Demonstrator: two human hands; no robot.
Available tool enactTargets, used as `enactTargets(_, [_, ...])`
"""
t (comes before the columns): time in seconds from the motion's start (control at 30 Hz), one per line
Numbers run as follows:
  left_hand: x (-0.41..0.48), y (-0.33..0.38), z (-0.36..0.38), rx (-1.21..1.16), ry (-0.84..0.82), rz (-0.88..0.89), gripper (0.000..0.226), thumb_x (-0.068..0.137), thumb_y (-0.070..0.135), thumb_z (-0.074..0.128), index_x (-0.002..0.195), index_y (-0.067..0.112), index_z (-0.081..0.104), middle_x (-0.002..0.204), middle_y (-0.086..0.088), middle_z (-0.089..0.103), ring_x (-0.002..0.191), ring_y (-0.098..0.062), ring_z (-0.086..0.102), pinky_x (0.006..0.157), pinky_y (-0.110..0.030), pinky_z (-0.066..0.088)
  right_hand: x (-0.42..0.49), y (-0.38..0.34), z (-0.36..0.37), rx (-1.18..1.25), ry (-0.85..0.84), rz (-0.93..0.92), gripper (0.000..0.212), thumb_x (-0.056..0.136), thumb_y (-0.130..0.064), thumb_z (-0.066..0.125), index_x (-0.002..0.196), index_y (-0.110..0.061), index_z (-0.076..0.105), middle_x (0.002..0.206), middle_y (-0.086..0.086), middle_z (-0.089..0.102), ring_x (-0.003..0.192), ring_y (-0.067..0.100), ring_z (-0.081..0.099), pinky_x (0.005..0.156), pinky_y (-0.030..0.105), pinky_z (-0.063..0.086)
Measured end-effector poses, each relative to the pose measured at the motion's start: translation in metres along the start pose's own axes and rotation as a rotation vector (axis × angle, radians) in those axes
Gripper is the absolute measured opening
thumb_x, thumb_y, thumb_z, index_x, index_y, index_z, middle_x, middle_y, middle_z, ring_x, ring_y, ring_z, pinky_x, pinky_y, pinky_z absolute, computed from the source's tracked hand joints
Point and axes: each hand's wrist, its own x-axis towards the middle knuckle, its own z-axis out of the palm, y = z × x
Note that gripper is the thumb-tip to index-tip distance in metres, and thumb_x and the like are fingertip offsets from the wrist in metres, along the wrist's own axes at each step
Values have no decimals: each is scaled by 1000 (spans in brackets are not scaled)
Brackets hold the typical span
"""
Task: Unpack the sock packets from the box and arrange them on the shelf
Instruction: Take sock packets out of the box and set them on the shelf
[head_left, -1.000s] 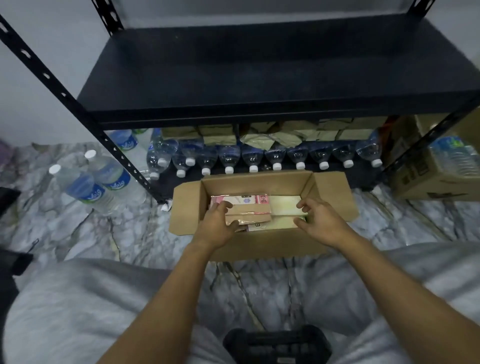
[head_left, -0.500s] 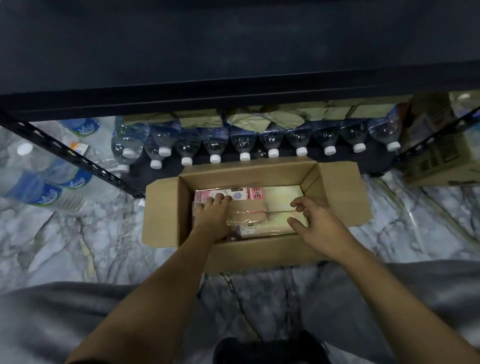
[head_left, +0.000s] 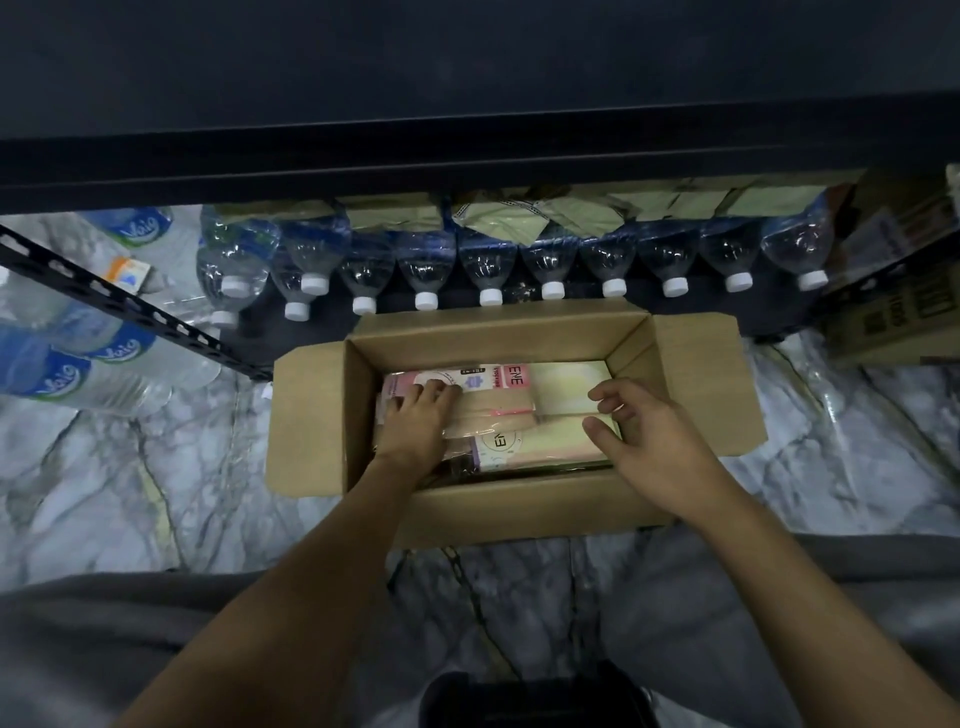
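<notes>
The person is reaching into the open box (head_left: 311, 415) on the floor, left hand (head_left: 415, 423) lying flat on the sock packets (head_left: 498, 410), right hand (head_left: 649, 441) spread open beside them, apparently preparing a two-handed lift toward the dark shelf (head_left: 467, 78) above.

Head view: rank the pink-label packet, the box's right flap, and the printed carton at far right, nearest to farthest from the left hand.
1. Pink-label packet: in the box, under the left hand's fingertips.
2. Right flap: across the box, beyond the right hand.
3. Printed carton: far right, on the floor beside the shelf.
</notes>
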Motion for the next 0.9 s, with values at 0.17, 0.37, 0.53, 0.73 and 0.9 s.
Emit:
enactTargets(0.17, [-6, 4, -10, 8, 79, 8, 60, 86, 20, 62, 142, 23, 41, 139, -8, 44, 132, -31, 38, 111, -51, 27, 0, 3, 3, 2, -22, 22, 20, 86, -23, 64, 106, -24, 60, 100, -3, 61, 88, 11, 54, 79, 24, 41])
enactTargets(0.37, [-10, 3, -16, -7, 127, 23, 51, 90, 16, 59, 139, 24, 49, 130, -12, 49, 126, -35, 43, 107, -57, 33, 2, 2, 4, -22, -31, 31, 21, 87, -23, 63, 108, -22, 61, 101, -3, 60, 89, 13, 53, 74, 20, 35])
enactTargets(0.53, [-17, 3, -31, -76, 183, 61, 54, 86, 10, 62, 137, 23, 54, 120, -12, 53, 116, -34, 47, 97, -55, 41, 6, 2, 3, -29, -14, 42, 21, 87, -23, 63, 107, -21, 61, 100, -4, 59, 88, 13, 53, 73, 22, 36])
enactTargets(0.73, [-36, 5, -63, -201, 380, 97, 51, 77, 3, 68, 126, 17, 64, 101, -9, 57, 93, -32, 56, 70, -46, 51, 7, 2, -4, -35, 27, 49, 19, 87, -20, 63, 105, -17, 63, 95, -2, 59, 84, 14, 53, 74, 24, 41])
enactTargets(0.9, [-65, 7, -103, -207, 497, 157, 49, 74, 0, 71, 121, 14, 68, 98, -8, 59, 90, -31, 58, 69, -44, 54, 0, -2, -10, -76, 66, 10, 18, 85, -22, 64, 103, -18, 64, 94, -4, 58, 85, 16, 54, 79, 32, 49])
